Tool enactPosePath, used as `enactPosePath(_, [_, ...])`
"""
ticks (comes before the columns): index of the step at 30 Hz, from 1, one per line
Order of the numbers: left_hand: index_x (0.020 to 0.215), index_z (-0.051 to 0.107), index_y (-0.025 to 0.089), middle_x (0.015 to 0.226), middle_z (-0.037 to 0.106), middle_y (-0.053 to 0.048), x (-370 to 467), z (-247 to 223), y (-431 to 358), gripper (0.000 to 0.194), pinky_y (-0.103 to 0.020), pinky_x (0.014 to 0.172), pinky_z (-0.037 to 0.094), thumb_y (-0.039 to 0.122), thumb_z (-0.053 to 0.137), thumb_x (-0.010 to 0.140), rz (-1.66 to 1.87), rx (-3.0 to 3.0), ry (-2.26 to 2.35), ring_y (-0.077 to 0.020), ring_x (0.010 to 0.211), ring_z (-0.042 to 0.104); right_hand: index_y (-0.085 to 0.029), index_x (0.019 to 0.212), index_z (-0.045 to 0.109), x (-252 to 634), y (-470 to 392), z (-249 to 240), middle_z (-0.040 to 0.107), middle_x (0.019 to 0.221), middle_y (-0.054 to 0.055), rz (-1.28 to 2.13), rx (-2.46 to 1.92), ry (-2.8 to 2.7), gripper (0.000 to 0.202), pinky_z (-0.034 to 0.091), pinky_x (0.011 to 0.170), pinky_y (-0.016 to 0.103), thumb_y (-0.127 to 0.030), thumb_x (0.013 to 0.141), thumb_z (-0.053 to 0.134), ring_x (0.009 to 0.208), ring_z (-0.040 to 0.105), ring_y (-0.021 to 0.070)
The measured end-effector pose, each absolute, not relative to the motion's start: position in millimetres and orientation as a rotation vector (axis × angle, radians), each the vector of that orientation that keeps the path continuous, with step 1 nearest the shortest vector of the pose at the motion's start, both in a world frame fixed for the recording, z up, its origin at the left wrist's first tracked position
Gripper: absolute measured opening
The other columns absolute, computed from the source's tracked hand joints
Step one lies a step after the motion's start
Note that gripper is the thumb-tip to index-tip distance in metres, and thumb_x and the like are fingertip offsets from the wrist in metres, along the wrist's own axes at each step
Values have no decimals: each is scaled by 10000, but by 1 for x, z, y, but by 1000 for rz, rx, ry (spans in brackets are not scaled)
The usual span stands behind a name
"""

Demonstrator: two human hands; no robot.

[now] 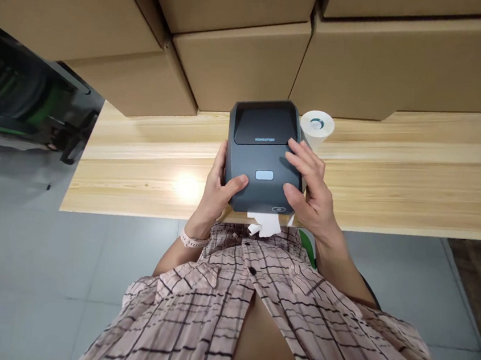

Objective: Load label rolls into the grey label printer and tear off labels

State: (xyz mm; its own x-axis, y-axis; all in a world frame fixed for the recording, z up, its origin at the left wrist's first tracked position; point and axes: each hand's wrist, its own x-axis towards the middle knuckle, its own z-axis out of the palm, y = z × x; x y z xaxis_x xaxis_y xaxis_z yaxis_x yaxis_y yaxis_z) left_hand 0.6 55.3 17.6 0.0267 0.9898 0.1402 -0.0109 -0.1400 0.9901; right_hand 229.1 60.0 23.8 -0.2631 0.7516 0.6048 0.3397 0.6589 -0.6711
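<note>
A dark grey-blue label printer (264,159) stands at the front edge of the wooden table, its lid closed. Torn white paper (267,224) sticks out from its front, towards my body. My left hand (218,186) grips the printer's left side, with the thumb bent over the top. Against the right side is my right hand (311,190), thumb and fingers resting on the upper face near the lid seam. Between the hands, a pale light-blue button (264,175) shows uncovered. Behind my right fingers, a white roll of labels (317,124) stands upright beside the printer.
Large cardboard boxes (242,60) are stacked along the back of the wooden table (416,181). Its front edge runs close to my body. Dark equipment (22,88) stands on the floor at the left, partly blurred. Something brown (477,279) lies at the lower right.
</note>
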Motion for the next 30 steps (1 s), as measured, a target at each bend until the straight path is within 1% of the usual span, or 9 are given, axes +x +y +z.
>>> enactPosePath(4, [1703, 315, 358, 1782, 365, -55, 1, -4, 33, 755, -526, 1374, 281, 596, 576, 1035, 1528, 1669, 1261, -325, 1660, 336, -436, 1559, 547, 226, 61, 19, 531, 1694, -26, 501, -847, -1816, 467, 344, 1333, 645, -388, 1095, 556, 1625, 417, 291])
enactPosePath(7, [1671, 330, 449, 1694, 452, -12, -2, -38, 1, 720, -577, 1387, 205, 675, 507, 1011, 1886, 2239, 1324, -295, 1639, 326, -405, 1499, 604, 224, 60, 17, 550, 1679, -15, 491, -843, -1805, 402, 340, 1332, 649, -377, 1104, 533, 1628, 416, 293])
enactPosePath(9, [1570, 431, 537, 1604, 526, 6, -2, -60, -16, 760, -597, 1390, 152, 717, 693, 880, 1759, 2523, 1374, -307, 1647, 269, -389, 1454, 636, 224, 60, 16, 564, 1667, -10, 482, -840, -1800, 365, 342, 1330, 648, -374, 1106, 526, 1625, 422, 295])
enactPosePath(12, [1201, 724, 486, 1355, 670, -6, 1, -77, -22, 470, -584, 1386, 112, 559, 895, 770, 1363, 2619, 1549, -306, 1584, 328, -372, 1411, 663, 224, 61, 15, 580, 1653, -2, 466, -847, -1796, 336, 349, 1325, 644, -380, 1105, 523, 1621, 430, 301])
enactPosePath(15, [993, 795, 438, 1115, 728, -21, 7, -74, -15, 212, -584, 1382, 71, 457, 897, 807, 1280, 2552, 1679, -299, 1431, 464, -356, 1378, 685, 223, 60, 15, 591, 1643, 7, 465, -863, -1800, 322, 351, 1322, 650, -387, 1106, 514, 1619, 434, 308])
enactPosePath(19, [862, 815, 460, 934, 722, -33, 13, -63, -12, 65, -623, 1350, 89, 418, 862, 846, 1430, 2307, 1535, -329, 1236, 548, -347, 1342, 703, 223, 58, 17, 615, 1619, 12, 465, -886, -1794, 306, 363, 1308, 668, -382, 1101, 517, 1606, 453, 312])
enactPosePath(24, [866, 824, 471, 974, 751, -42, 14, -58, -20, 76, -645, 1335, 68, 458, 770, 917, 1278, 2154, 1466, -342, 1204, 543, -383, 1248, 750, 228, 55, 30, 602, 1630, -36, 308, -960, -1908, 269, 366, 1287, 690, -406, 1095, 530, 1607, 437, 342])
enactPosePath(27, [943, 813, 495, 1038, 747, -22, 15, -54, -22, 84, -588, 1349, 58, 423, 785, 908, 1435, 2255, 1449, -329, 1283, 521, -427, 1261, 737, 231, 54, 42, 565, 1662, -76, 176, -988, -2061, 271, 210, 1324, 749, -482, 1103, 523, 1630, 389, 372])
enactPosePath(30, [1188, 761, 490, 1231, 715, -16, 12, -42, -20, 286, -557, 1342, 158, 467, 763, 903, 1737, 2333, 1350, -331, 1380, 489, -437, 1288, 711, 231, 56, 53, 573, 1657, -66, 176, -1018, -2186, 284, 9, 1346, 764, -550, 1087, 546, 1647, 356, 400])
